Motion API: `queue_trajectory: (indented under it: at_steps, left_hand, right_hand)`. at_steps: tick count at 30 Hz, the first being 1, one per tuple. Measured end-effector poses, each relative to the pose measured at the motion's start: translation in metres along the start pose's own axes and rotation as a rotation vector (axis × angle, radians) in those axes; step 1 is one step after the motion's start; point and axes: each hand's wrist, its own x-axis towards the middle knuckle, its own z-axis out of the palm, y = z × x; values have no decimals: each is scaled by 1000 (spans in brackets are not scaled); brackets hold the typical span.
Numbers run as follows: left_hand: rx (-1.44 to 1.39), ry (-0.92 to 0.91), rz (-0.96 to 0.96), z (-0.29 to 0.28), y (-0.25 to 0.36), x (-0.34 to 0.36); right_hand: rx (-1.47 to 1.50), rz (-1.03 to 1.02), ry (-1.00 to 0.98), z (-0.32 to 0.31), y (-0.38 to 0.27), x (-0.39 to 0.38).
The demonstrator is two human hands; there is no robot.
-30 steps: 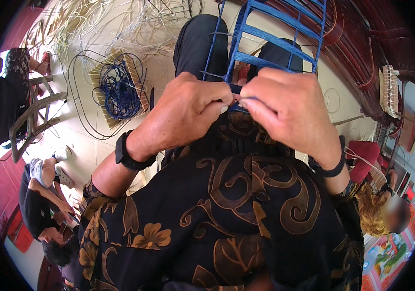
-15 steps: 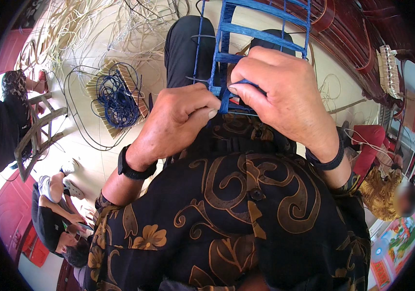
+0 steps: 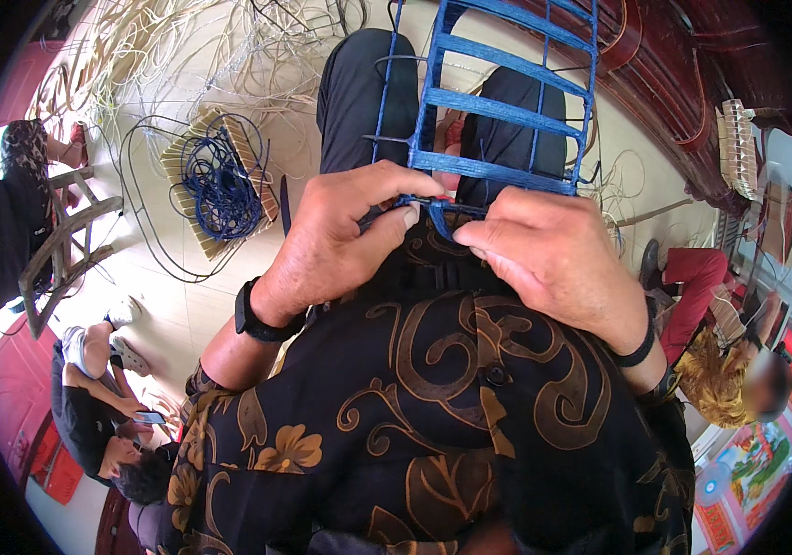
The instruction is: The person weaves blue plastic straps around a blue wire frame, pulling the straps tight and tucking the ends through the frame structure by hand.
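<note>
A blue frame (image 3: pixel 507 97) with several flat cross bars wound in blue strand lies over my knees. My left hand (image 3: pixel 349 236) is closed on its near left end, thumb and forefinger pinching the dark bar there. Just to the right, my right hand (image 3: pixel 558 264) is closed, thumb and fingertips pinching a blue strand (image 3: pixel 439 220) that hangs in a loop from the near edge. The exact grip of my right fingertips is partly hidden.
Loose pale strands (image 3: pixel 146 46) cover the floor beyond a slatted holder (image 3: pixel 180 162) with blue cord (image 3: pixel 222 185). A wooden frame (image 3: pixel 72 240) stands left, near seated people (image 3: pixel 81 398). Dark red wooden furniture (image 3: pixel 655 83) is upper right; another person (image 3: pixel 715 384) sits right.
My right hand has moved down and right, off the frame's near bars, drawing out the blue strand. My left hand has shifted slightly along the near end.
</note>
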Motion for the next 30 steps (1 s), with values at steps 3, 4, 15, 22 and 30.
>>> queue_trajectory:
  at_steps: [3,4,15,22,30]
  left_hand:
    - [-321,80,-122,5,-7,-7]
    - [-418,125,-161,7,-7,-9]
    - [-903,133,-487,-2,-11,-3]
    - [-650,31,-459,-6,-8,-7]
    - [-771,91,-405,-1,-13,-10]
  right_hand:
    - [-50,-4,45,5,-3,-1]
    - [-69,-6,58,7,-4,-1]
    - [-175,-81,201,22,-10,3]
    - [-75,-62,248,27,-11,0]
    - [257,109,178,0,-12,9]
